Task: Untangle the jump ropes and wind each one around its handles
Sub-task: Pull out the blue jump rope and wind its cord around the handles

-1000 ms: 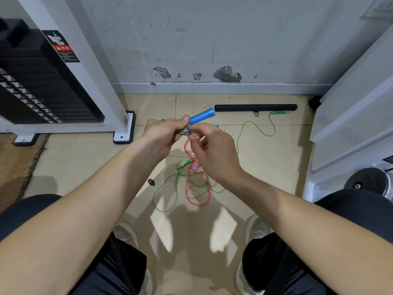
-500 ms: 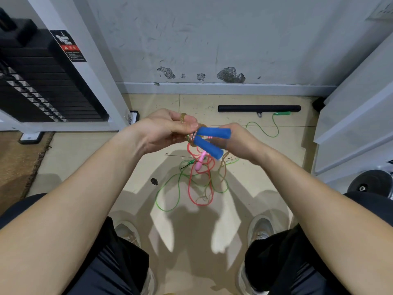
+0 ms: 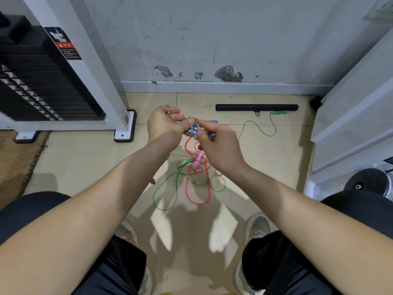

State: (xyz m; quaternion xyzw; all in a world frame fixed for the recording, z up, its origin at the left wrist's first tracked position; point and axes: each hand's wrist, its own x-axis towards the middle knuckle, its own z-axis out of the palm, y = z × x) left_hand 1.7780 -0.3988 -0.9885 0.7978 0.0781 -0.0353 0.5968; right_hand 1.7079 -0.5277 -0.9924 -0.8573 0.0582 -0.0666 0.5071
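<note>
Blue handles (image 3: 212,121) are held together above the floor. The left hand (image 3: 164,126) grips them, and the right hand (image 3: 214,145) pinches the beaded cord (image 3: 192,130) wound around them. Risk: slack lets the coils slip off, or the red rope (image 3: 199,203) and green rope (image 3: 279,112), tangled below, snag the cord.

We see a long black padded bar (image 3: 257,107) lying on the beige tiled floor (image 3: 85,167) beside the scuffed grey wall (image 3: 212,39), a black weight stack (image 3: 42,86) at left, a brown mat (image 3: 14,158) near it.
</note>
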